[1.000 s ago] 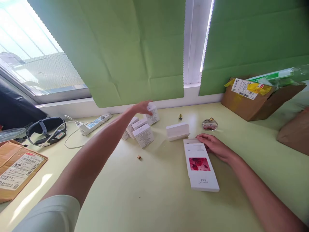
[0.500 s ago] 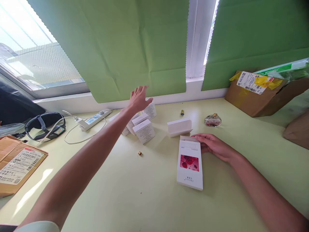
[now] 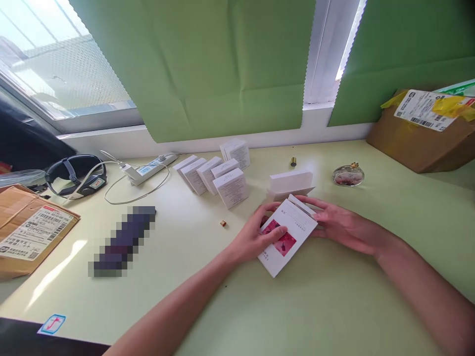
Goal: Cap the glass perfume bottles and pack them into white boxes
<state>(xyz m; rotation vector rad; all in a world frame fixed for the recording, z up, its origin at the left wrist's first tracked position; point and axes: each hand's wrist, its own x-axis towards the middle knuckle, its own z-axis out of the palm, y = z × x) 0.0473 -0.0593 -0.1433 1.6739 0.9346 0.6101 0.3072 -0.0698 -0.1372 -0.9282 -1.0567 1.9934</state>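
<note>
A flat white box with a red flower picture (image 3: pixel 287 235) lies tilted on the pale green table (image 3: pixel 230 296), its end flap open at the far end. My left hand (image 3: pixel 256 237) grips its left side, thumb on the picture. My right hand (image 3: pixel 339 225) holds the right side near the open flap, fingers curved along the edge. Just behind stands an open white box insert (image 3: pixel 289 182). A row of several small white boxes (image 3: pixel 215 175) leans at the back centre.
A round glass perfume bottle (image 3: pixel 348 174) and a small gold cap (image 3: pixel 293 161) sit behind the box. Another tiny gold piece (image 3: pixel 223 223) lies mid-table. A power strip (image 3: pixel 148 168), headset (image 3: pixel 76 173) and cardboard parcels (image 3: pixel 29 235) lie left; another carton (image 3: pixel 423 133) sits far right.
My left hand let go of a small white box at the back row and came down onto the flat box. The flat box has turned and now lies tilted between both hands.
</note>
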